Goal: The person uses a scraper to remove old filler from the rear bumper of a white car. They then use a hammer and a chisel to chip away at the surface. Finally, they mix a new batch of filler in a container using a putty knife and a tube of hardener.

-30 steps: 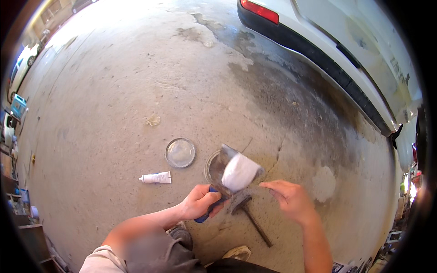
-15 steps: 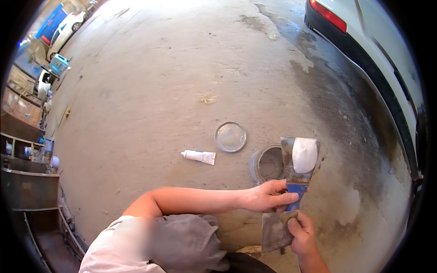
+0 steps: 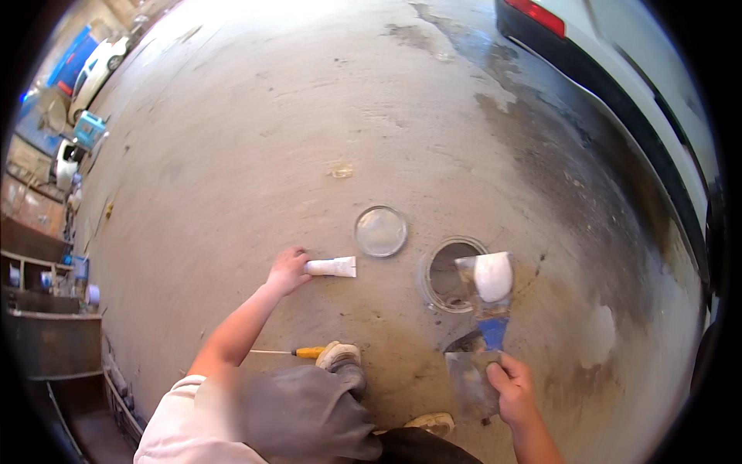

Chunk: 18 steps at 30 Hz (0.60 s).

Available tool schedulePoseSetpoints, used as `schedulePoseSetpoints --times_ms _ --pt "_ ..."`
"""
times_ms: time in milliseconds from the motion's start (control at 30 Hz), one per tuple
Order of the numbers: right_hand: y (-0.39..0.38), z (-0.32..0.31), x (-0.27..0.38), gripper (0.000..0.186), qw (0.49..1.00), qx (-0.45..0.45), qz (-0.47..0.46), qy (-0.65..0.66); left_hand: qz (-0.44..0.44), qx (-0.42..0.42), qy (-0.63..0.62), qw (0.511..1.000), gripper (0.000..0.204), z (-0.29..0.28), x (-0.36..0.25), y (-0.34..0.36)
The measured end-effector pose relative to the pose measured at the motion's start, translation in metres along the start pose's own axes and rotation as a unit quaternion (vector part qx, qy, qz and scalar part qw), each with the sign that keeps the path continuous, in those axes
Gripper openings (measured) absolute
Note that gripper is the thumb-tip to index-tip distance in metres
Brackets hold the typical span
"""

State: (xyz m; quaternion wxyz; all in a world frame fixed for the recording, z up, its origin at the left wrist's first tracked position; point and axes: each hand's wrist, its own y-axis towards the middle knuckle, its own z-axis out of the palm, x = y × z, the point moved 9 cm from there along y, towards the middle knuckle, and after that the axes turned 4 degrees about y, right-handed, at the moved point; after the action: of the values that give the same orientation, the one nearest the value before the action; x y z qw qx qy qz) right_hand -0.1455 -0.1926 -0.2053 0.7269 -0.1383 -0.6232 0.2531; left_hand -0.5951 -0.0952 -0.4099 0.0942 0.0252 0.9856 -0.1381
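My left hand [image 3: 287,271] reaches out to the left and closes on the end of a small white tube [image 3: 334,267] lying on the concrete floor. My right hand [image 3: 510,387] holds a blue-handled putty knife [image 3: 490,329] together with a flat metal scraper [image 3: 469,379]. A lump of white filler [image 3: 492,276] sits on the putty knife's blade, over the edge of an open round can [image 3: 446,274]. The can's clear round lid [image 3: 380,230] lies flat just left of it.
A yellow-handled screwdriver [image 3: 300,353] lies by my shoe [image 3: 338,356]. A white car's rear bumper [image 3: 618,116] curves along the upper right. A white filler stain [image 3: 597,336] marks the concrete floor [image 3: 255,139] at right. Shelves and parked vehicles line the far left.
My left hand let go of the putty knife and moved left to the white tube. My right hand keeps both blades, now held slightly lower.
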Motion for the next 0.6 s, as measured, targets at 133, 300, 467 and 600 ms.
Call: schedulePoseSetpoints --times_ms 133,300,467,600 --pt "0.003 -0.005 -0.012 0.026 1.000 0.013 -0.008 -0.015 -0.016 0.021 -0.095 0.995 0.041 -0.001 -0.004 0.005" --pt "0.001 -0.004 -0.011 0.022 1.000 0.016 -0.003 0.024 -0.017 -0.003 -0.293 0.956 0.036 -0.024 -0.024 0.006" --pt "0.004 -0.002 -0.011 0.017 0.999 0.027 -0.003 0.021 -0.026 0.099 -0.593 0.799 0.036 -0.050 -0.100 0.004" --pt "0.007 0.005 -0.005 0.016 0.999 0.039 -0.014 0.015 -0.041 0.183 -0.707 0.682 0.035 -0.059 -0.168 -0.001"
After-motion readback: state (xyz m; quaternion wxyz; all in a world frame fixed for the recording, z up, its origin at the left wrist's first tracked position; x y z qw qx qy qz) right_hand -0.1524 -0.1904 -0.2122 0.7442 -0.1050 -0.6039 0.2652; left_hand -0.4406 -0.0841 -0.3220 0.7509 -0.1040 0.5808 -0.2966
